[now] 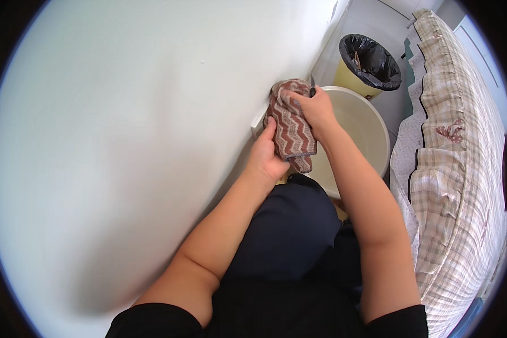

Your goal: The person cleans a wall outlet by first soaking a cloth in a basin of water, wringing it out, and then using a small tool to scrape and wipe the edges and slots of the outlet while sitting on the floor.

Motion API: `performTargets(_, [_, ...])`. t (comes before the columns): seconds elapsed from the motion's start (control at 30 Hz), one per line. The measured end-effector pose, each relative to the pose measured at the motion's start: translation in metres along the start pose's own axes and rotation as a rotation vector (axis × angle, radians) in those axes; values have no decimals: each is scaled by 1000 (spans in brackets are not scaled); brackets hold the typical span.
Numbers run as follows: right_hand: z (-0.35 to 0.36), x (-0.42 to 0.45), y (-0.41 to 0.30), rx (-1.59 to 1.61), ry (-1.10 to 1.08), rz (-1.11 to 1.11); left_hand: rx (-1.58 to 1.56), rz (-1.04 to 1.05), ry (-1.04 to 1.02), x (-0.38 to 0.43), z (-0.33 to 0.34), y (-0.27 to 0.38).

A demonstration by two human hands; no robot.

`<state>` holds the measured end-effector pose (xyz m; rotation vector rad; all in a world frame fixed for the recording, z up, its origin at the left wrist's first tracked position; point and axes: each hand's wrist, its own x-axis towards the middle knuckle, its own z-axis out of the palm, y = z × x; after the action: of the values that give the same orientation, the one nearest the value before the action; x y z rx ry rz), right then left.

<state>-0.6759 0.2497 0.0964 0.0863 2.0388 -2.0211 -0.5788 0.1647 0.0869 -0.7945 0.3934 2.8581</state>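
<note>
A brown-and-beige zigzag-patterned cloth is bunched between my two hands, above the left side of a cream plastic basin. My left hand supports it from below and the left, thumb lying along its edge. From the right, my right hand grips its upper part, fingers pressed into the folds. A small dark object shows beside my right hand at the cloth's top edge; most of it is hidden, and I cannot tell what it is. Folds hide whatever the cloth may cover.
A smooth white wall runs close along my left. Beyond the basin stands a yellow bin with a black plastic liner. To the right is a bed with a plaid, ruffled cover. My dark-clad knee is below the hands.
</note>
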Motion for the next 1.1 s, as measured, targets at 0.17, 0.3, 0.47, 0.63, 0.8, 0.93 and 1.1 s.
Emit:
performTargets(0.17, [16,-1,5,22,-49,125,-22,13,55,-4,-7,4])
performTargets(0.3, [20,0,12,96,-59,183,-11,-19,24,-6,-12,12])
performTargets(0.47, [26,-4,28,54,7,187,96,-47,65,-22,-8,22])
performTargets(0.63, [36,-18,29,-60,91,125,187,-35,73,-34,-8,29])
performTargets(0.8, [42,-34,33,-143,86,100,216,-57,108,-39,-12,33])
performTargets(0.93, [44,-45,78,-265,46,52,236,-118,282,-34,-34,34])
performTargets(1.1, [27,-69,77,329,114,221,315,-134,175,-43,-25,28])
